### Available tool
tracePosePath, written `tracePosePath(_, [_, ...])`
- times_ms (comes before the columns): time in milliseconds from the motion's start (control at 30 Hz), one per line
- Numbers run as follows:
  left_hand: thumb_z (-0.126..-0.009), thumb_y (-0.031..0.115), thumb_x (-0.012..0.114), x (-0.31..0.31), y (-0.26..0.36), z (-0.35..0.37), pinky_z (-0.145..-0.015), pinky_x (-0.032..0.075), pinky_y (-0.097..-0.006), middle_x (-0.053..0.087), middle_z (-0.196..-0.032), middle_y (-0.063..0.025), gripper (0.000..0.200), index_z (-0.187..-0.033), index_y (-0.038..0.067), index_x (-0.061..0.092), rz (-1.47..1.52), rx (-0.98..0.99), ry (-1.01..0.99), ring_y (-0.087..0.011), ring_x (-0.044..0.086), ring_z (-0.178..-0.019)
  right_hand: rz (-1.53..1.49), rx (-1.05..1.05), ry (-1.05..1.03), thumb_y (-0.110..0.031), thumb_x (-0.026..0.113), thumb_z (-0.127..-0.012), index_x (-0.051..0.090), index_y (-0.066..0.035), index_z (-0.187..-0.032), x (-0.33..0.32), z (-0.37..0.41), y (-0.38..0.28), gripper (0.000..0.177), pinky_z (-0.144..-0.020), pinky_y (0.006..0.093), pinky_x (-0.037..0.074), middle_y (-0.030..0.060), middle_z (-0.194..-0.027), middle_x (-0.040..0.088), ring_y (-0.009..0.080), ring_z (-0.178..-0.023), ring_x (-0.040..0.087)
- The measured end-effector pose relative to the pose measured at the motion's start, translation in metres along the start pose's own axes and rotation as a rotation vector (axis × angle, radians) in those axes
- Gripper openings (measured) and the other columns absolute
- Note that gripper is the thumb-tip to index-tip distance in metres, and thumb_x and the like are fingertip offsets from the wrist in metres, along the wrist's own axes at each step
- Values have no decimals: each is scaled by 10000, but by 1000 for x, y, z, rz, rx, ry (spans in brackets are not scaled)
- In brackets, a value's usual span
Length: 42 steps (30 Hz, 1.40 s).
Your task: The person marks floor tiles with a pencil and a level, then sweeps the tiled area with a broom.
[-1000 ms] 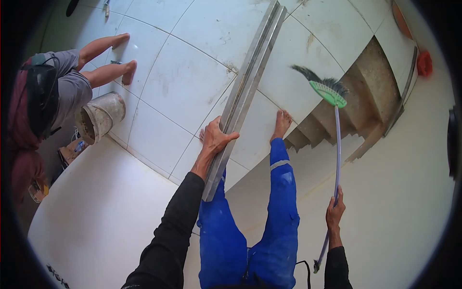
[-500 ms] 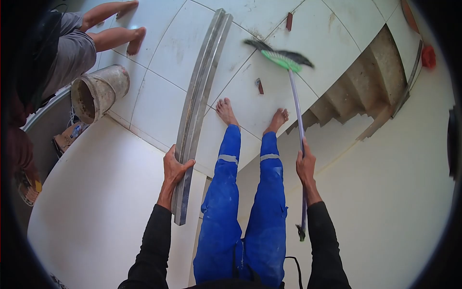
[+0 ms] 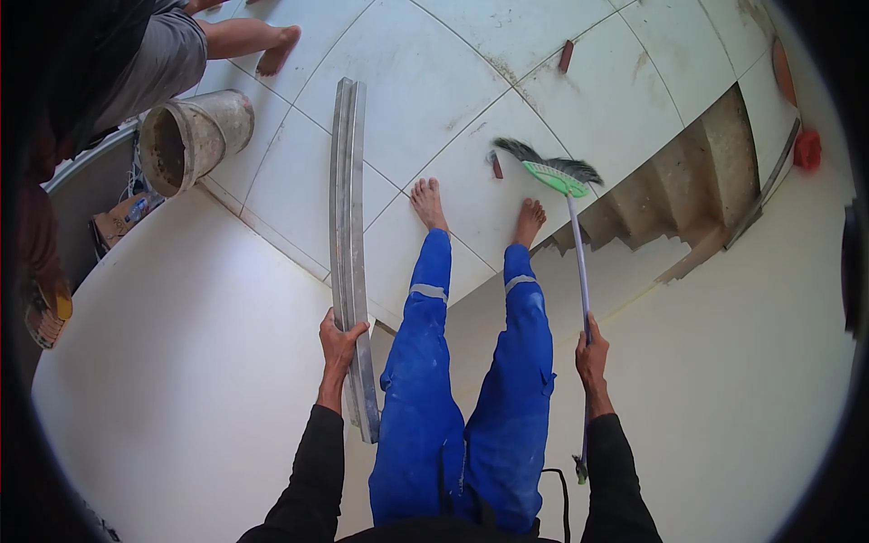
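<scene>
My left hand [image 3: 343, 339] is closed round the lower part of long straight metal bars [image 3: 348, 208], which stretch away from me over the tiles. They look like two or more lengths held side by side. In my right hand [image 3: 592, 353] is the thin purple handle of a broom [image 3: 580, 258]. Its green head [image 3: 556, 178] with dark bristles lies out in front, beyond my right foot, close to the stair opening. A small reddish-brown piece [image 3: 497, 165] sits on the floor just left of the bristles.
Stairs [image 3: 674, 190] go down through an opening on the right, with a ragged edge. A dirty bucket [image 3: 195, 140] lies tilted at left, near another person's leg [image 3: 244, 38]. Another reddish piece [image 3: 566, 56] rests on the tiles [image 3: 434, 81] farther off. A red object [image 3: 806, 150] is at right.
The broom head has come nearer to me and slightly right, beside the small reddish piece. The metal bars have swung left at their far end and drawn back. Both hands sit lower in view.
</scene>
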<state>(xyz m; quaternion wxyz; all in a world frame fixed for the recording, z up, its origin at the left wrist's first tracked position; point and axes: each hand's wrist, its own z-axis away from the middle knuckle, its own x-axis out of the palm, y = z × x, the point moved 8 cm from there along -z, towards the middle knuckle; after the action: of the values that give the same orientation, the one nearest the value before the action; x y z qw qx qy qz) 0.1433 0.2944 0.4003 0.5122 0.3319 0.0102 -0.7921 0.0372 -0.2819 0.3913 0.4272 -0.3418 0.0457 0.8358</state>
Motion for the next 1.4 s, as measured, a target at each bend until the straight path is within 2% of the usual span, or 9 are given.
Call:
tracePosePath(67, [-701,227,806,5,-6,5,-758,541,-356,699,-907,-141,485,-1069,-40,638,41,-40,-13,-223,662,-805,40,115,-145,4,527,-979,503,-123,-1510,4,-41,-31,546,-794,365,550,269,-1149,699,292,-800,679])
tracePosePath(233, [-705,244,805,13,-14,27,-787,541,-359,705,-932,-156,524,-1092,-65,632,-19,-75,78,-230,666,-828,-154,-246,29,-27,530,-998,488,-143,-1520,-56,-74,-117,536,-824,396,543,252,-1136,703,294,-815,664])
tracePosePath(400, [-683,276,826,59,-5,91,-769,555,-364,709,-912,-172,555,-1069,-73,634,194,-238,45,-232,679,-802,-156,-324,-22,0,532,-996,483,-112,-1515,-163,-53,-80,534,-896,389,539,224,-1224,698,313,-898,696])
tracePosePath(600, [-668,291,820,131,-30,151,-688,536,-355,679,-845,-130,510,-1019,-39,652,270,-377,139,-215,653,-738,63,-294,-133,55,502,-978,481,-93,-1495,-252,-61,-23,538,-712,356,525,252,-1157,694,231,-708,618])
tracePosePath(733, [-639,300,825,152,-37,183,-663,524,-350,669,-802,-125,507,-984,-33,662,369,-455,150,-217,645,-705,132,-288,-165,68,470,-962,439,-104,-1533,-276,-56,-18,597,-601,330,482,216,-895,669,193,-593,512])
tracePosePath(1000, [-621,285,838,140,-68,241,-644,497,-365,635,-751,-120,456,-884,-13,614,215,-525,207,-218,608,-664,128,-251,-723,-29,467,-977,344,-85,-1585,-193,-15,-86,623,-538,329,478,44,-713,526,134,-583,511])
tracePosePath(1133, [-645,249,821,140,-82,253,-680,513,-349,646,-795,-104,433,-936,-6,627,286,-528,243,-205,621,-706,-74,-17,-958,-105,562,-976,394,-23,-1535,-73,-53,-121,589,-541,325,516,118,-786,622,177,-609,594])
tracePosePath(1333, [-656,240,819,137,-84,271,-727,528,-366,673,-833,-126,436,-953,-12,623,454,-586,278,-223,649,-765,358,-441,-668,-74,569,-945,583,-12,-1399,-41,-193,-234,458,-510,350,522,157,-725,664,177,-531,626])
tracePosePath(1400, [-658,238,820,144,-91,275,-736,527,-365,676,-844,-126,442,-964,-13,624,544,-603,295,-224,649,-775,379,-345,-553,-56,554,-936,581,-8,-1398,-71,-194,-285,465,-592,404,543,258,-858,711,288,-634,703])
